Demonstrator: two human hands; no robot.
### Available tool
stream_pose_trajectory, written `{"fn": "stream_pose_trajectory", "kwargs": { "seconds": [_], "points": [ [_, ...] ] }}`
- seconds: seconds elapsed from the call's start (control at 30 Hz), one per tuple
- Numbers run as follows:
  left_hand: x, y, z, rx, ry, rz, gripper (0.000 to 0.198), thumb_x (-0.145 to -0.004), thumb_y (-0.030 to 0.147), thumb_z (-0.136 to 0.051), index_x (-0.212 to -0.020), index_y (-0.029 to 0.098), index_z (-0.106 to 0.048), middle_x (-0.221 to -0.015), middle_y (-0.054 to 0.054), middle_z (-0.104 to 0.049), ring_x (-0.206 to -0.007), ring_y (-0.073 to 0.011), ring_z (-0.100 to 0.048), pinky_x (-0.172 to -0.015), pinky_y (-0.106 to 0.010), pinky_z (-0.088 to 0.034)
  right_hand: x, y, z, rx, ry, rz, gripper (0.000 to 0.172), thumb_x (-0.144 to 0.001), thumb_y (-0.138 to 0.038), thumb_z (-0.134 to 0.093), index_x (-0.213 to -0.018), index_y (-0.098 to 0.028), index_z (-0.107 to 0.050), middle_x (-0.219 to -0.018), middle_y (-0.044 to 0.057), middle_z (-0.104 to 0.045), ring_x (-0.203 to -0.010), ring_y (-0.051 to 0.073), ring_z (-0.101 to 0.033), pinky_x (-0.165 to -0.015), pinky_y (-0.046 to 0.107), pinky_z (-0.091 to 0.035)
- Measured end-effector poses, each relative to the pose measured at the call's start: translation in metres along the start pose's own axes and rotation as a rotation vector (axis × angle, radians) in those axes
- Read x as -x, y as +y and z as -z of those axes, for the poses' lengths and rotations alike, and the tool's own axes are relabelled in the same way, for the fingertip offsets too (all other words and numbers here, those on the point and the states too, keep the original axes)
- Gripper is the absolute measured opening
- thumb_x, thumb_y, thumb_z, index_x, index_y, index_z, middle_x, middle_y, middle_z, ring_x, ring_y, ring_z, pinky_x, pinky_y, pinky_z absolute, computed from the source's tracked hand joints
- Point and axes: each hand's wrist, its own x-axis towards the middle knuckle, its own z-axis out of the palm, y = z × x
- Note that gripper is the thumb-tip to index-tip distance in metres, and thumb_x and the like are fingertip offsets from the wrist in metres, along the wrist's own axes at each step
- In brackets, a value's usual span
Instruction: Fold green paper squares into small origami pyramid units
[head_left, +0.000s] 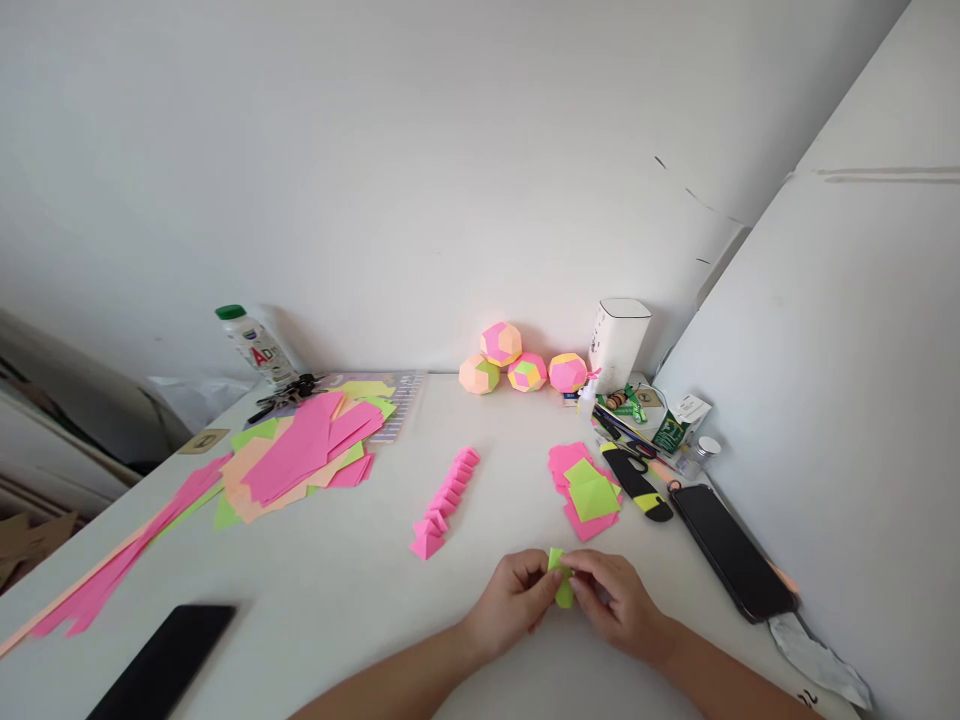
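Note:
A small folded piece of lime-green paper (563, 592) is between my hands near the front of the table. My left hand (511, 598) pinches it from the left, thumb on its face. On the other side, the fingertips of my right hand (616, 606) are closed at its edge. Just beyond my hands lies a loose pile of pink paper pieces (568, 462) topped by lime-green paper (592, 492). To the left, a row of folded pink paper units (448, 495) runs away from me, nested one against another.
Cut paper strips and sheets (300, 450) spread over the left side. Faceted paper balls (501, 344) stand by the wall beside a white container (619, 345). A utility knife (636, 483) and a phone (733, 550) lie right; a dark flat device (165, 660) is front left.

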Motion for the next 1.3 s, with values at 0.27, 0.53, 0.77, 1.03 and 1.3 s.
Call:
{"fn": "stream_pose_trajectory", "kwargs": {
  "seconds": [0.27,0.53,0.77,1.03,1.3],
  "points": [
    [-0.001,0.0,-0.001,0.054,0.045,0.045,0.044,-0.078,0.059,-0.051,-0.065,0.017,-0.046,-0.042,0.008,-0.039,-0.033,-0.0036,-0.029,-0.034,-0.019,-0.02,-0.001,-0.001,0.001,-0.029,-0.01,0.017,0.025,-0.09,-0.017,-0.041,-0.111,-0.021,-0.054,-0.084,0.007,-0.068,-0.06,0.015,-0.06,-0.058,0.026,-0.051],
    [-0.005,-0.006,0.001,0.184,0.05,0.1,0.041,-0.075,0.057,-0.057,-0.076,0.018,-0.043,-0.045,0.006,-0.054,-0.028,-0.0047,-0.036,-0.03,-0.017,-0.021,-0.001,0.006,-0.004,-0.056,0.006,0.017,0.03,-0.088,-0.009,-0.039,-0.111,-0.023,-0.052,-0.094,0.008,-0.064,-0.069,0.014,-0.061,-0.056,0.023,-0.049],
    [-0.005,-0.006,0.0,0.182,0.063,0.11,0.044,-0.075,0.06,-0.054,-0.074,0.018,-0.044,-0.047,0.005,-0.056,-0.03,-0.0052,-0.04,-0.031,-0.017,-0.026,0.0,0.008,-0.003,-0.053,0.02,0.06,0.026,-0.088,-0.01,-0.041,-0.105,-0.023,-0.056,-0.091,0.008,-0.064,-0.068,0.015,-0.06,-0.055,0.023,-0.049],
    [-0.005,-0.003,0.0,0.191,0.043,0.111,0.043,-0.076,0.06,-0.053,-0.076,0.017,-0.044,-0.048,0.003,-0.058,-0.03,-0.0064,-0.044,-0.031,-0.017,-0.028,-0.001,0.01,-0.004,-0.014,0.029,0.123,0.03,-0.083,-0.005,-0.044,-0.104,-0.022,-0.057,-0.099,0.01,-0.062,-0.072,0.015,-0.062,-0.059,0.024,-0.052],
    [-0.004,-0.002,-0.001,0.176,0.035,0.107,0.043,-0.076,0.06,-0.052,-0.076,0.017,-0.045,-0.049,0.003,-0.058,-0.031,-0.006,-0.044,-0.032,-0.017,-0.029,-0.004,0.006,-0.001,-0.037,0.047,0.143,0.028,-0.082,-0.003,-0.047,-0.099,-0.021,-0.059,-0.096,0.01,-0.061,-0.078,0.017,-0.062,-0.064,0.027,-0.053]
  ]
}}
